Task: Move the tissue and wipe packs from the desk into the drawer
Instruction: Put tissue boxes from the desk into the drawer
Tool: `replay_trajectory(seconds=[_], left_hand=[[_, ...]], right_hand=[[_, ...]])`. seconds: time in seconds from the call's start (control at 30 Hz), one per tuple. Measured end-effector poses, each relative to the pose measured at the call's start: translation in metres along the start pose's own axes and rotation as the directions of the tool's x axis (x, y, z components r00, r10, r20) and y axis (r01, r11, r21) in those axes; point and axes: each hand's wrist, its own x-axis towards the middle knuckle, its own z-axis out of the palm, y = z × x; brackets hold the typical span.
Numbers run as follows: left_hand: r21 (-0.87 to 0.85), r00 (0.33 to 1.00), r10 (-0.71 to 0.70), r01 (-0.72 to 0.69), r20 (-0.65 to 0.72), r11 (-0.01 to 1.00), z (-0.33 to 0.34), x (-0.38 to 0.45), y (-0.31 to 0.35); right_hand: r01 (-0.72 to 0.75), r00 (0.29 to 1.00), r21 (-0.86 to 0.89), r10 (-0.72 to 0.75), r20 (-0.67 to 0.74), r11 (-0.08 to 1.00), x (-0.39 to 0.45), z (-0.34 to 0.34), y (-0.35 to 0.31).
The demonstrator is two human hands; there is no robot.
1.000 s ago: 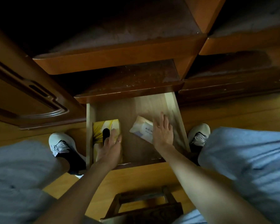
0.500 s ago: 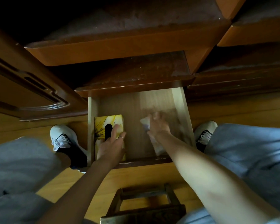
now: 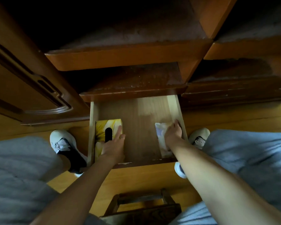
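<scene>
The bottom drawer (image 3: 141, 111) stands pulled out below me. A yellow tissue box (image 3: 102, 127) with a dark oval slot lies along its left wall. My left hand (image 3: 113, 145) rests flat on the box's right side, fingers straight. A pale wipe pack (image 3: 160, 132) lies lengthwise against the drawer's right wall. My right hand (image 3: 173, 135) presses on top of it, fingers spread over its far end, hiding much of the pack.
The desk front with upper drawer edges (image 3: 128, 60) overhangs the open drawer. A carved cabinet door (image 3: 31, 88) stands to the left. My white shoes (image 3: 62, 142) flank the drawer on the wooden floor. A wooden stool (image 3: 141, 207) is beneath me.
My right hand turned the wipe pack and slid it from the drawer's middle to the right wall. The left hand stayed on the tissue box.
</scene>
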Motion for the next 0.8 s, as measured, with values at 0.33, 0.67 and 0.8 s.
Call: replay_trajectory(seconds=[0.33, 0.67, 0.8], left_hand=[[0.001, 0.995, 0.051, -0.051, -0.09, 0.999, -0.117, -0.056, 0.0], [-0.079, 0.301, 0.01, -0.284, -0.954, 0.955, -0.382, -0.121, 0.029], [-0.133, 0.389, -0.03, -0.241, -0.921, 0.961, -0.444, -0.096, 0.023]], right_hand=[[0.305, 0.949, 0.687, -0.15, -0.278, 0.659, -0.123, -0.067, 0.104], [0.57, 0.46, 0.684, 0.513, -0.725, 0.455, -0.236, -0.166, 0.283], [0.533, 0.293, 0.666, 0.625, -0.724, 0.521, -0.238, -0.201, 0.328]])
